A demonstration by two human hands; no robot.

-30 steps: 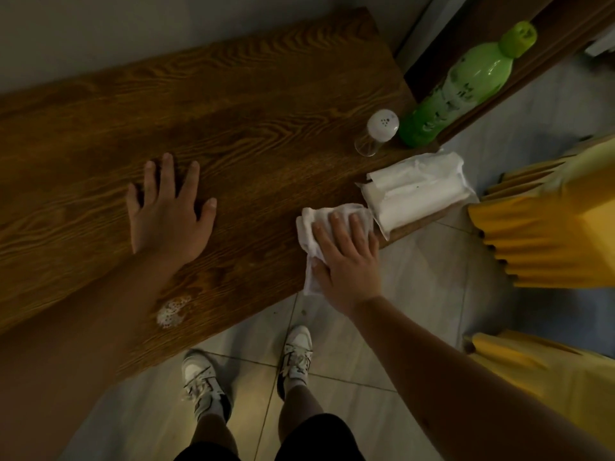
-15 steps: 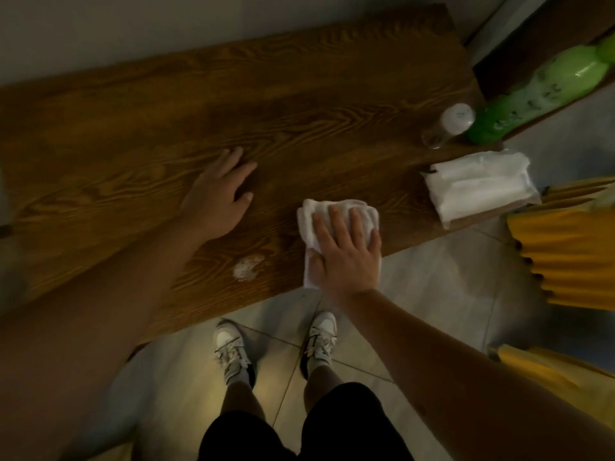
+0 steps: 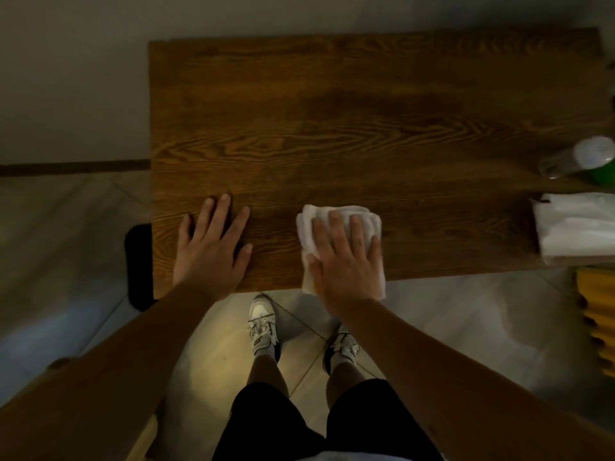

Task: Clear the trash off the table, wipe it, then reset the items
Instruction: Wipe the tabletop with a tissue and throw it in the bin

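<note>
- now, from the head view, your right hand lies flat on a folded white cloth, pressing it onto the wooden surface near the front edge; the grip is released, fingers spread, not clenched around the cloth.
- part of the cloth hangs just over the front edge, under your palm.
- your left hand rests palm-down on the bare wood, beside the cloth but apart from it, grip released and holding nothing.
- at the right end of the surface you see a white tissue pack, and behind it a small clear shaker with a white cap, blurred.
- your white sneakers stand on the tiled floor below.
</note>
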